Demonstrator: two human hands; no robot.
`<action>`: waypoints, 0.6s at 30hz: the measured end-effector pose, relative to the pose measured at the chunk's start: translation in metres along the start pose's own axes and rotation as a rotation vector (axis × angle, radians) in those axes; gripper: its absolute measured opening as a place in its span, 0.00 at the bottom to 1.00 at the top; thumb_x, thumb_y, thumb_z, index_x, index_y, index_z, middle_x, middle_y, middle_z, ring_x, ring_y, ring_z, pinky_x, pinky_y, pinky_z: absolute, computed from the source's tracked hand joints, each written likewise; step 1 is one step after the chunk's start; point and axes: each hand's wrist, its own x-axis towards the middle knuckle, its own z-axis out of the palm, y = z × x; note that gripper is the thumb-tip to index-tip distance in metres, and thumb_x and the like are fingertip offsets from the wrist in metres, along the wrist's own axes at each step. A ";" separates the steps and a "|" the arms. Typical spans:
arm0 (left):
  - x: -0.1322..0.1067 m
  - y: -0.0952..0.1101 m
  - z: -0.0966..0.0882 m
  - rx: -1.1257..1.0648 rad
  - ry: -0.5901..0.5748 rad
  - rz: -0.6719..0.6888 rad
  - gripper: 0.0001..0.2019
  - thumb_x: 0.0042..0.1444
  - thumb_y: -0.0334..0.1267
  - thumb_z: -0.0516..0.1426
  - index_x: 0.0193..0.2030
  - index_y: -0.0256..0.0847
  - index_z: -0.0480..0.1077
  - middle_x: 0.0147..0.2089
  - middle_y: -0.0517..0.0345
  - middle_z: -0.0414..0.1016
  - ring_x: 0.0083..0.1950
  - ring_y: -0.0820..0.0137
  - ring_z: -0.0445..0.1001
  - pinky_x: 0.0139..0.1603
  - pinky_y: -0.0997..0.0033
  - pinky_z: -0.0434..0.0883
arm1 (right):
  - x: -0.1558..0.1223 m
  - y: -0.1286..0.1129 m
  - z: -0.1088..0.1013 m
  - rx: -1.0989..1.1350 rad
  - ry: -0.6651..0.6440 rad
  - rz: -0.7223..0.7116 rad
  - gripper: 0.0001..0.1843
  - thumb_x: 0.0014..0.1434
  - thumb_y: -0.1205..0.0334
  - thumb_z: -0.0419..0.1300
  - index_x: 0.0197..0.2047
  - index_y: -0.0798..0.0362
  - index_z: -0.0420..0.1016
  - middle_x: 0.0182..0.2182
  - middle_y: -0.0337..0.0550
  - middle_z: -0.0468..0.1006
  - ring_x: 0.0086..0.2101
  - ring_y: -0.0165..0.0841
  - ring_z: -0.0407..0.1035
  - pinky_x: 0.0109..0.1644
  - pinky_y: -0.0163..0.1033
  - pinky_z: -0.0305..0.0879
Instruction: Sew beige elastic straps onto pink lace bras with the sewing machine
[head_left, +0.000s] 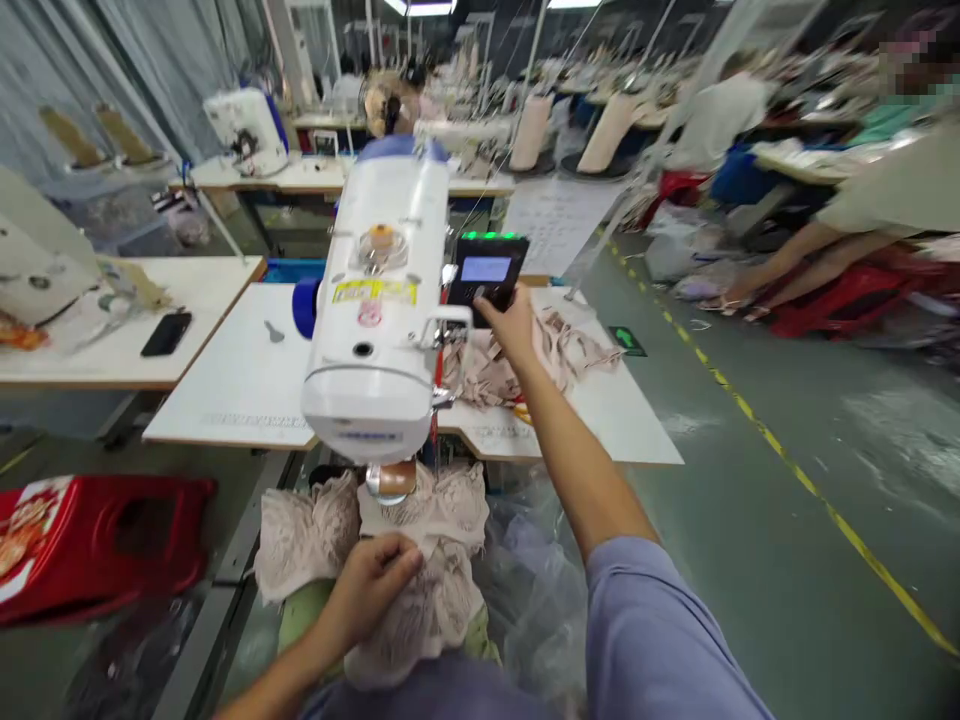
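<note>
A white industrial sewing machine (375,330) stands in front of me, its rounded end facing my lap. My right hand (512,325) reaches to the black control panel (487,268) beside the machine head; one digit rests on its buttons and others curl at its right edge. The panel's screen is lit, with green lights on top. Low in front, my left hand (379,580) has its fingers curled together at a beige lace bra (427,600) on my lap. More lace bra cups (307,535) lie to its left, and another lace part (450,500) lies beneath the needle area.
Crumpled beige garments (487,370) lie on the white tabletop (630,420) right of the machine. A phone (166,334) rests on the left table, above a red stool (105,540). Clear plastic (532,570) hangs below the table. Other people sit working at the right.
</note>
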 end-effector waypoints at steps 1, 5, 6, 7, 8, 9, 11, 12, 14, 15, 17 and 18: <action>0.000 0.004 -0.001 0.017 0.030 0.035 0.22 0.62 0.55 0.54 0.30 0.37 0.72 0.28 0.57 0.72 0.32 0.69 0.69 0.34 0.73 0.65 | -0.018 -0.004 -0.007 -0.010 0.005 0.011 0.27 0.55 0.52 0.66 0.52 0.55 0.63 0.51 0.52 0.70 0.51 0.37 0.63 0.60 0.45 0.58; 0.002 0.012 -0.008 0.080 0.101 0.189 0.17 0.66 0.47 0.54 0.35 0.37 0.76 0.30 0.56 0.77 0.32 0.70 0.73 0.35 0.74 0.67 | -0.138 -0.022 -0.043 0.022 -0.361 0.079 0.27 0.64 0.36 0.51 0.33 0.52 0.70 0.31 0.43 0.70 0.34 0.34 0.64 0.43 0.41 0.65; 0.003 0.012 -0.010 0.100 0.111 0.224 0.16 0.66 0.46 0.54 0.36 0.37 0.76 0.30 0.57 0.77 0.31 0.71 0.73 0.34 0.75 0.67 | -0.175 -0.024 -0.051 0.047 -0.541 0.097 0.32 0.60 0.30 0.51 0.28 0.52 0.72 0.26 0.41 0.70 0.28 0.34 0.63 0.35 0.40 0.64; 0.003 0.012 -0.012 0.120 0.118 0.257 0.16 0.67 0.45 0.54 0.37 0.37 0.77 0.30 0.57 0.77 0.31 0.72 0.72 0.33 0.75 0.66 | -0.210 -0.024 -0.057 0.098 -0.759 0.116 0.36 0.57 0.25 0.51 0.26 0.51 0.73 0.23 0.40 0.69 0.25 0.32 0.61 0.30 0.39 0.62; 0.003 0.012 -0.013 0.136 0.115 0.289 0.15 0.66 0.44 0.54 0.37 0.38 0.77 0.30 0.57 0.78 0.30 0.73 0.72 0.33 0.75 0.66 | -0.241 -0.022 -0.059 0.222 -1.082 0.194 0.36 0.57 0.24 0.51 0.31 0.52 0.76 0.24 0.40 0.69 0.25 0.32 0.61 0.30 0.39 0.62; 0.002 0.012 -0.014 0.147 0.109 0.318 0.14 0.66 0.43 0.54 0.38 0.38 0.77 0.30 0.57 0.78 0.30 0.73 0.73 0.32 0.76 0.67 | -0.268 -0.019 -0.059 0.320 -1.156 0.286 0.38 0.56 0.23 0.50 0.35 0.52 0.77 0.25 0.40 0.68 0.26 0.31 0.60 0.31 0.38 0.60; 0.001 0.012 -0.014 0.157 0.093 0.374 0.13 0.66 0.41 0.54 0.38 0.37 0.77 0.32 0.56 0.79 0.30 0.74 0.73 0.32 0.76 0.67 | -0.305 -0.010 -0.051 0.494 -1.124 0.514 0.39 0.55 0.23 0.50 0.42 0.51 0.75 0.27 0.38 0.66 0.27 0.30 0.58 0.31 0.36 0.57; 0.000 0.012 -0.014 0.166 0.085 0.395 0.12 0.66 0.40 0.54 0.39 0.37 0.77 0.32 0.56 0.80 0.30 0.74 0.74 0.32 0.77 0.67 | -0.315 -0.007 -0.046 0.554 -1.028 0.622 0.39 0.54 0.22 0.51 0.43 0.51 0.75 0.27 0.37 0.65 0.26 0.29 0.55 0.30 0.35 0.56; -0.002 0.015 -0.014 0.198 0.076 0.419 0.11 0.65 0.38 0.54 0.38 0.36 0.77 0.31 0.56 0.79 0.29 0.75 0.73 0.31 0.78 0.66 | -0.322 -0.003 -0.038 0.646 -0.900 0.783 0.39 0.51 0.21 0.53 0.42 0.50 0.74 0.27 0.36 0.63 0.24 0.28 0.51 0.28 0.34 0.52; -0.002 0.016 -0.012 0.219 0.073 0.425 0.11 0.65 0.38 0.54 0.37 0.36 0.76 0.29 0.57 0.78 0.27 0.76 0.72 0.29 0.78 0.65 | -0.322 -0.004 -0.037 0.681 -0.873 0.829 0.39 0.49 0.20 0.55 0.41 0.50 0.74 0.26 0.36 0.63 0.24 0.27 0.50 0.27 0.33 0.51; -0.002 0.019 -0.009 0.242 0.065 0.423 0.11 0.65 0.37 0.55 0.35 0.37 0.76 0.26 0.60 0.75 0.25 0.77 0.68 0.27 0.79 0.63 | -0.317 -0.009 -0.037 0.708 -0.843 0.879 0.37 0.47 0.23 0.60 0.40 0.50 0.76 0.25 0.35 0.62 0.23 0.27 0.50 0.26 0.33 0.51; -0.002 0.021 -0.007 0.244 0.058 0.423 0.11 0.65 0.37 0.55 0.34 0.37 0.75 0.25 0.61 0.74 0.24 0.77 0.67 0.27 0.79 0.63 | -0.313 -0.013 -0.038 0.704 -0.802 0.899 0.33 0.48 0.27 0.63 0.40 0.50 0.76 0.23 0.34 0.61 0.23 0.26 0.50 0.25 0.32 0.50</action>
